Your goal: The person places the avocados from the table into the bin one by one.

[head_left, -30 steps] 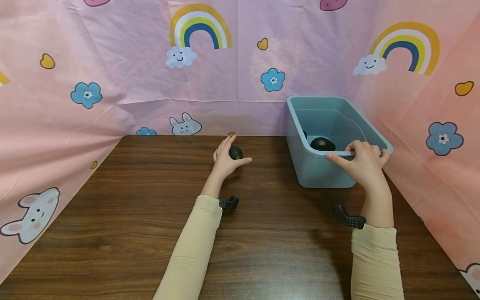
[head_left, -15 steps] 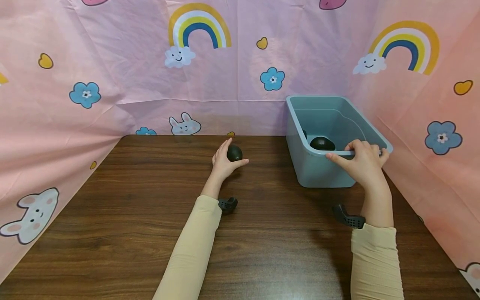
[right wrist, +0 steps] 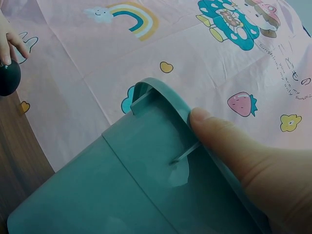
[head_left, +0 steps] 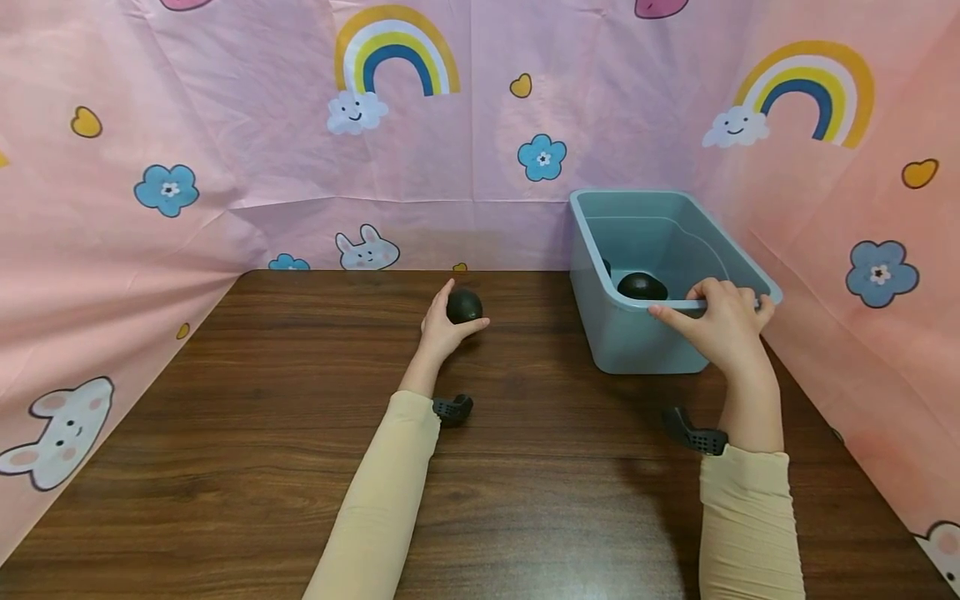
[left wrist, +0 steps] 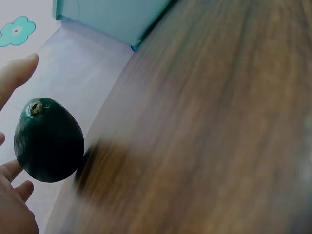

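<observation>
In the head view a dark green avocado [head_left: 464, 307] is on the brown wooden table, left of a blue-green plastic bin [head_left: 651, 342]. My left hand [head_left: 442, 329] is around its left and near sides, thumb spread wide. In the left wrist view the thumb stands apart from the avocado [left wrist: 48, 141], while a finger behind seems to touch its lower edge. My right hand [head_left: 723, 325] grips the bin's near rim, fingers over the top and thumb outside. The right wrist view shows that thumb against the rim of the bin [right wrist: 112, 180]. Inside the bin lies another avocado [head_left: 642, 286].
A second dark shape [head_left: 607, 267] shows partly behind the bin's left wall. Pink printed cloth [head_left: 480, 150] hangs along the back and both sides of the table [head_left: 555, 483]. The bin stands at the table's back right, close to the cloth.
My left hand has shifted slightly left and back, and more of the avocado shows between thumb and fingers. The right hand stays on the bin's rim. The head view has shifted a little.
</observation>
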`<action>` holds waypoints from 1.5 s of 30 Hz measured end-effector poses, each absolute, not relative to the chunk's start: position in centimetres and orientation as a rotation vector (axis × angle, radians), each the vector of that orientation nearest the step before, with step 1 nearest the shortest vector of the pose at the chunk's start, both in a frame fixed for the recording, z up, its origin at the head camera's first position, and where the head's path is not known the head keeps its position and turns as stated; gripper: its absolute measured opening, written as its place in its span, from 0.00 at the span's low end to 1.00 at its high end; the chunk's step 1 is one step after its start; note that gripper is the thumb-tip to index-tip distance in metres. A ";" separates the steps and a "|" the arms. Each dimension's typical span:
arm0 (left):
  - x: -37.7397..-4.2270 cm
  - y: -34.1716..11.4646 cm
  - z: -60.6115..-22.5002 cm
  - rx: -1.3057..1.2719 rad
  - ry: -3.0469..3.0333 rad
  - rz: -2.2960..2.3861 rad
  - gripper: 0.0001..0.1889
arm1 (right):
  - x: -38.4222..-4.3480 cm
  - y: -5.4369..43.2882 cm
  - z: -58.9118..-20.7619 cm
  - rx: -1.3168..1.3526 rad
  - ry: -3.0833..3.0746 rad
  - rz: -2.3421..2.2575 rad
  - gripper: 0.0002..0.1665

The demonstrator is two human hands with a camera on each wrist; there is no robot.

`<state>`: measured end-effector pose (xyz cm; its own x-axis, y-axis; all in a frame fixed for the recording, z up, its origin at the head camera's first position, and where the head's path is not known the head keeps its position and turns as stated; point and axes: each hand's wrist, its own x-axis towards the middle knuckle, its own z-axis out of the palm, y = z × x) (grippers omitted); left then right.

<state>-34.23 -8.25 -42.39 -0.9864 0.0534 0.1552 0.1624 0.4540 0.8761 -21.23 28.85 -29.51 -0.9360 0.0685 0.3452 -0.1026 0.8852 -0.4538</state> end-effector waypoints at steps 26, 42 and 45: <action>-35.0 -8.6 -43.5 -0.094 -2.466 -1.925 0.53 | -21.3 28.8 -29.6 0.029 -2.696 0.676 0.40; -35.4 -8.7 -43.9 -0.097 -2.557 -1.808 0.50 | -21.2 28.7 -29.4 0.032 -2.699 0.672 0.39; -35.4 -8.7 -43.9 -0.087 -2.562 -1.810 0.50 | -21.2 28.6 -29.4 0.031 -2.700 0.672 0.39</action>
<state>-35.35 -8.69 -43.91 -0.9985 0.0436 0.0345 0.0471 0.3330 0.9418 -21.19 28.65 -29.39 -0.9359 0.0642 0.3463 -0.1057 0.8867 -0.4501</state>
